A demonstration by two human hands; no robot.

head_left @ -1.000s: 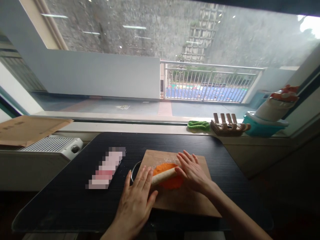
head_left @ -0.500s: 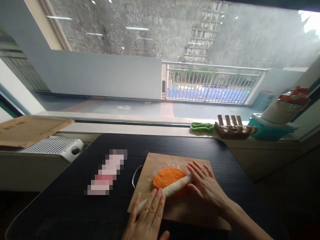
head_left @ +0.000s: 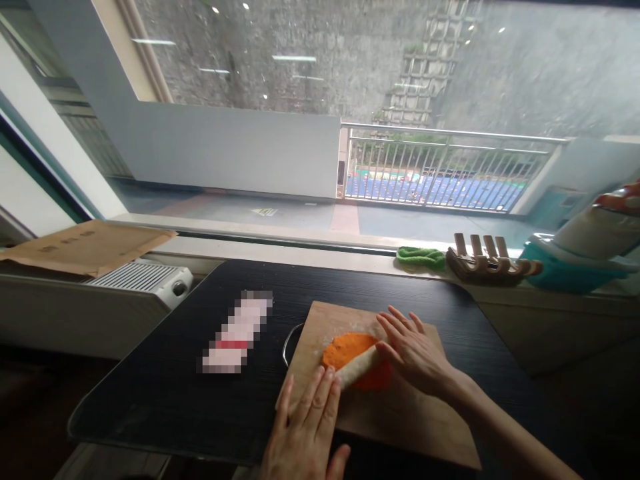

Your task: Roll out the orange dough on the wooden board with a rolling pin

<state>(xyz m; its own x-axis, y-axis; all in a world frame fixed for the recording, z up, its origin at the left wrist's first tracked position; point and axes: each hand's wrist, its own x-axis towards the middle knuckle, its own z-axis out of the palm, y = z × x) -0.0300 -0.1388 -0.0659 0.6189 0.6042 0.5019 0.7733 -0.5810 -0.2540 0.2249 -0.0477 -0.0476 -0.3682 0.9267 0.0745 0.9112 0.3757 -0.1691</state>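
A pale, floury rolling pin (head_left: 361,367) lies slantwise across a flat round of orange dough (head_left: 344,347), which shows on both sides of it. Beneath is a wooden cutting board (head_left: 420,417), dusted with flour around the dough. My left hand (head_left: 307,420) rests flat over the pin's near left end, fingers stretched out, and hides that end. At the far right end, my right hand (head_left: 416,348) has its palm side against the pin, with the fingers extended and spread. Neither hand wraps round the pin.
A pixelated pink-and-white item (head_left: 237,333) lies left on the black table (head_left: 170,380). Behind the board shows a curved metal rim (head_left: 287,347). Along the windowsill sit a green cloth (head_left: 421,257), a brown slatted holder (head_left: 483,260) and a teal container (head_left: 570,267). Cardboard (head_left: 90,245) covers a radiator.
The rolling pin has moved forward over the dough, with more orange now showing on its near side. Both hands moved with it. The whole view has shifted, so everything appears further right.
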